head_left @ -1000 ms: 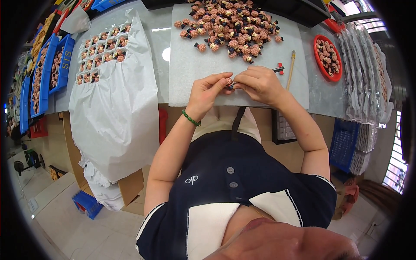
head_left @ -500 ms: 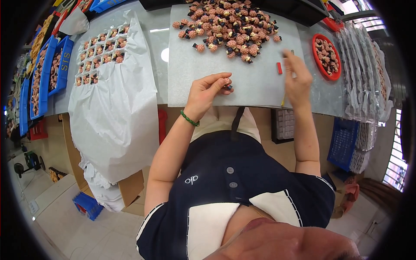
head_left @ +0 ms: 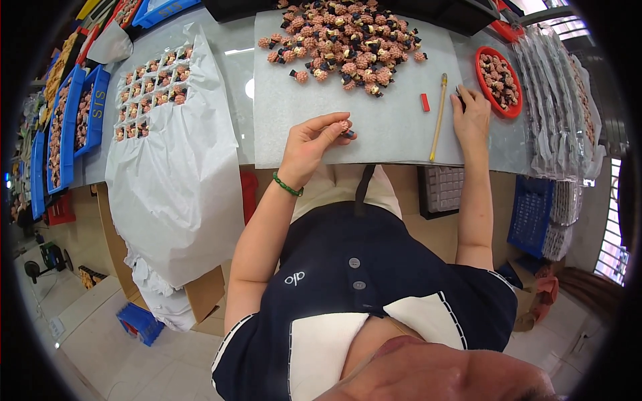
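Observation:
My left hand [head_left: 304, 148] pinches a small figurine [head_left: 345, 127] with pink bobbled hair and a dark lower part, above the front of a white sheet [head_left: 384, 137]. At the sheet's right edge, my right hand [head_left: 473, 119] is bent with thumb and fingertips drawn together. Something small and dark shows at those fingertips; what it is I cannot make out. Left of this hand lies a thin yellowish stick [head_left: 438, 120] with a dark far end, apart from the fingers. A small red block [head_left: 424, 102] rests beyond it.
A heap of similar figurines [head_left: 348, 47] covers the sheet's far part. At right stand a red bowl [head_left: 480, 80] of figurines and stacked clear trays [head_left: 545, 100]. On the left are a white tray [head_left: 150, 87] with filled cells, loose white wrapping [head_left: 174, 194] and blue bins [head_left: 97, 107].
My right hand has moved right, off the stick, which now shows whole. My left hand stays nearly in place with the figurine. The whole view has shifted slightly.

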The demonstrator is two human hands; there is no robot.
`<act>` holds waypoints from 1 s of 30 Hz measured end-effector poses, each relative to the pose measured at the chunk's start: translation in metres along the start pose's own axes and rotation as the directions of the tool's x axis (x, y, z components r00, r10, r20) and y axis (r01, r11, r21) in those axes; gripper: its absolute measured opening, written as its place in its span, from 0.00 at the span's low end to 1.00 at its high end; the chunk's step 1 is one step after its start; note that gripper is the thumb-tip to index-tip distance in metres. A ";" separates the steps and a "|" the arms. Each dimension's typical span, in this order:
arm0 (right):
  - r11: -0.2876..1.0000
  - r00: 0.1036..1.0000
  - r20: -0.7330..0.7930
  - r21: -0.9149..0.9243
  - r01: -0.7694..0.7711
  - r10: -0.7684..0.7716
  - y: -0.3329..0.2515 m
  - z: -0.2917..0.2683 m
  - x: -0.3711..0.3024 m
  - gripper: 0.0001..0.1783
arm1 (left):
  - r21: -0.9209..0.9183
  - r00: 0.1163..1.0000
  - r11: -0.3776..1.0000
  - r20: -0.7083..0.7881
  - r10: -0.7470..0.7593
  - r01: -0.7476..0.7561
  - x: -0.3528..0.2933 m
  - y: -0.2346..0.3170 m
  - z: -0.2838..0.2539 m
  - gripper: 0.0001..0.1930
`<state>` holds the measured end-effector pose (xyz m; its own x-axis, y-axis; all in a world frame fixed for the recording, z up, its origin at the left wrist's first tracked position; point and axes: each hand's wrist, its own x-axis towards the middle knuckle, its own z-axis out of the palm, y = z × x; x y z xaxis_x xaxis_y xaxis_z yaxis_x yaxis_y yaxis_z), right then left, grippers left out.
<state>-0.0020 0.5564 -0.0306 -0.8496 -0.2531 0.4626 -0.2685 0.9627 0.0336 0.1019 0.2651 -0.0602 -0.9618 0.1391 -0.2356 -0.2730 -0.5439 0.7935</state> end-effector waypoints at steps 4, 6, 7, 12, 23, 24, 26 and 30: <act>0.893 0.996 -0.029 0.440 0.088 -0.084 -0.048 -0.030 -0.014 0.08 | -0.039 1.000 0.999 0.009 -0.004 0.004 0.001 0.002 -0.001 0.12; 0.726 0.900 0.278 0.685 0.059 -0.336 -0.069 -0.051 -0.041 0.04 | -0.034 1.000 0.999 0.017 -0.006 0.006 0.001 0.002 -0.003 0.13; 0.671 0.749 0.422 0.740 0.040 -0.510 -0.073 -0.058 -0.053 0.02 | -0.029 1.000 1.000 0.019 -0.002 0.002 0.001 0.001 -0.002 0.13; 0.795 -0.089 0.800 0.565 -0.223 -0.593 -0.032 -0.049 -0.125 0.08 | -0.205 0.980 0.960 0.088 -0.177 0.192 -0.030 0.017 0.003 0.10; 0.793 -0.286 0.822 0.288 -0.537 -0.493 0.047 -0.039 -0.248 0.19 | 0.997 0.644 0.037 -0.014 -0.765 0.066 -0.197 -0.010 -0.078 0.10; 0.612 -0.192 0.716 0.388 -0.689 -0.671 0.072 -0.018 -0.299 0.19 | 0.998 0.633 0.027 -0.009 -0.774 0.048 -0.191 -0.011 -0.081 0.10; 0.393 -0.076 0.577 0.449 -0.802 -0.813 0.077 -0.021 -0.309 0.19 | 0.995 0.667 0.084 0.023 -0.744 0.059 -0.188 -0.019 -0.087 0.10; 0.095 0.132 0.861 0.204 -0.974 -0.492 0.045 -0.067 -0.240 0.17 | 0.965 0.695 0.226 0.073 -0.716 0.132 -0.196 -0.049 -0.097 0.10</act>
<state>0.2202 0.6672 -0.0808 -0.3709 -0.5891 -0.7179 0.7101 0.3183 -0.6280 0.3052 0.1847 -0.1077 -0.4741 0.5461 -0.6907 -0.2058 0.6940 0.6899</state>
